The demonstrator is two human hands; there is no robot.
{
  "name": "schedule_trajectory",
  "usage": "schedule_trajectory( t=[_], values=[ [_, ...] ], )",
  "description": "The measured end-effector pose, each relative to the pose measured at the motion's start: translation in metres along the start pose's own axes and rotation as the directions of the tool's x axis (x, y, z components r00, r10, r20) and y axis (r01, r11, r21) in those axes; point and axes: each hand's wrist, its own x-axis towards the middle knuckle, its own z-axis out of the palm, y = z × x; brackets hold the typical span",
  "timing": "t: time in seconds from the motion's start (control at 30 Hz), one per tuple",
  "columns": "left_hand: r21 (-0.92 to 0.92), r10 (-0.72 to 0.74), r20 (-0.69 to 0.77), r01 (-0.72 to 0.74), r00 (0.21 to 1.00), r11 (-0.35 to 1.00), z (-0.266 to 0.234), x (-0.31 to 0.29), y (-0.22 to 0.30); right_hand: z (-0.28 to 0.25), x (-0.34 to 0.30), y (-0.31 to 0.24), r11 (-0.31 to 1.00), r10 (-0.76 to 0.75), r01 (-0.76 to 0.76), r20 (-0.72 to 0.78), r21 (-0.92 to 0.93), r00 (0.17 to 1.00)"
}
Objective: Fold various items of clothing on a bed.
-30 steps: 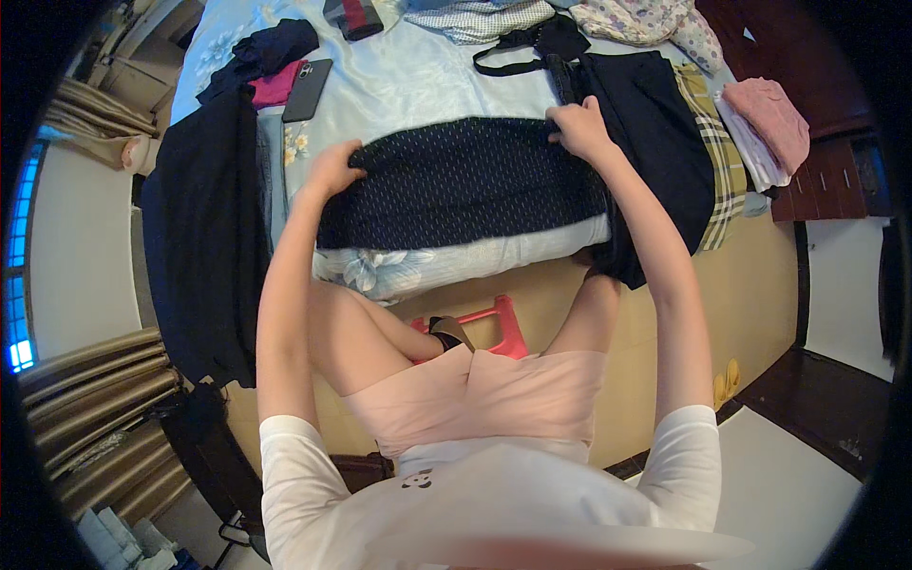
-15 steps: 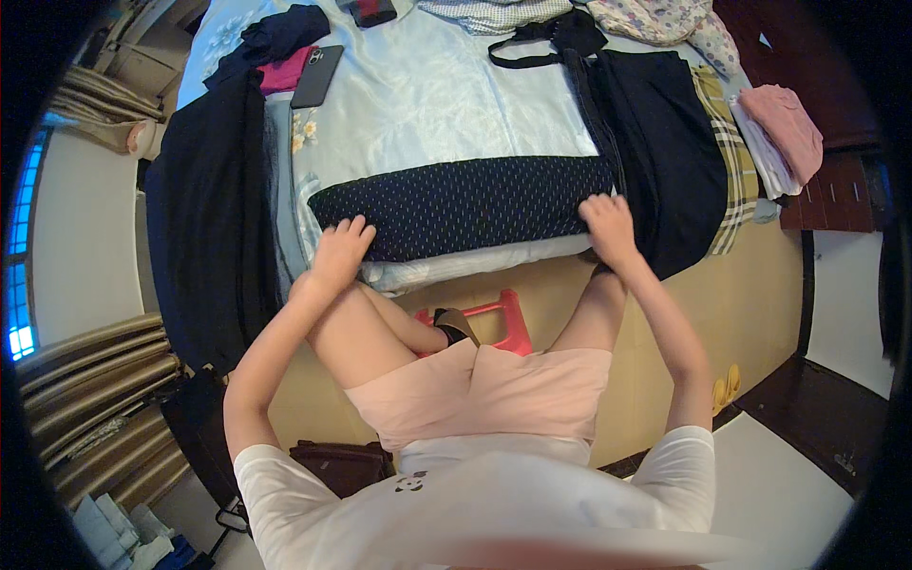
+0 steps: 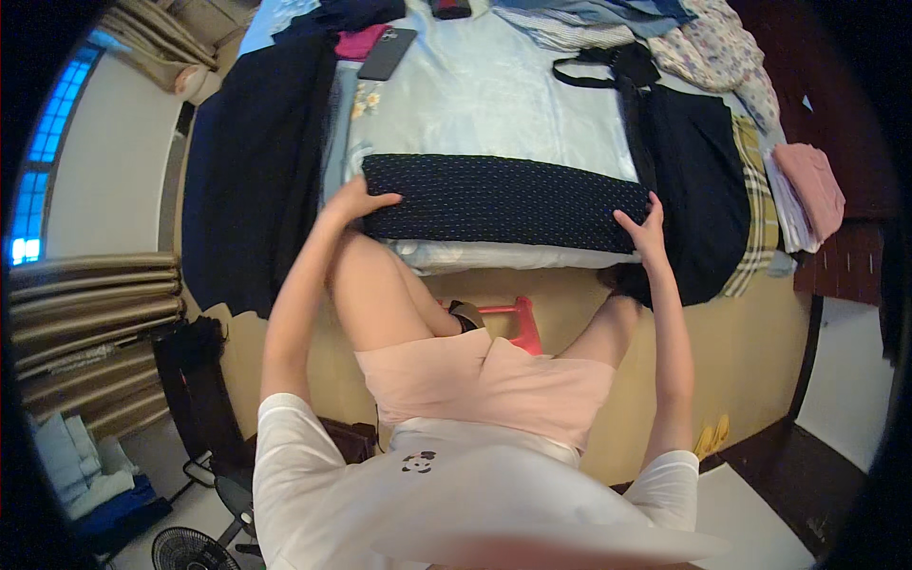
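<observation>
A black cloth with small light flecks (image 3: 503, 201), folded into a long band, lies along the near edge of the bed. At its left end is my left hand (image 3: 355, 201), thumb on top and the other fingers curled at the edge, partly hidden. My right hand (image 3: 645, 230) rests on the right end with thumb and fingers spread apart. Black folded clothing (image 3: 703, 176) lies just beyond my right hand. More dark fabric (image 3: 252, 171) hangs over the bed's left corner, near my left forearm.
A phone (image 3: 388, 54) lies on the pale shiny bedsheet (image 3: 494, 104). Farther back are a black strapped garment (image 3: 617, 68) and floral cloth (image 3: 712, 52). Folded pink cloth (image 3: 809, 188) sits at far right. Below the bed edge is a red stool (image 3: 525, 328); a fan (image 3: 193, 551) stands lower left.
Both hands have moved from the near edge of the flecked cloth to its two ends, thumbs now spread from the fingers. The view has shifted, and blue cloth shows at the back.
</observation>
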Motion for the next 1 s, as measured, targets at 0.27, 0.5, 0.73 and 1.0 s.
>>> schedule_trajectory(
  t=[0.27,0.5,0.73,1.0],
  values=[
    [-0.662,-0.090,0.116,0.144,0.989,0.735,0.029,-0.014,0.001,0.012,0.003,0.001,0.987,-0.021,0.017,-0.026,-0.159,0.999],
    [-0.861,-0.075,0.290,0.295,0.954,0.414,0.009,-0.019,0.029,0.002,0.001,-0.022,0.995,0.087,-0.086,0.029,-0.041,0.996],
    [-0.852,-0.129,0.116,0.166,0.985,0.497,0.014,-0.007,0.036,-0.005,0.021,-0.001,0.993,0.002,-0.007,0.045,0.122,0.999],
    [-0.175,0.129,-0.638,-0.306,0.759,0.936,-0.004,-0.012,0.025,-0.014,0.020,0.004,0.998,0.007,0.004,0.176,-0.063,0.984]
  ],
)
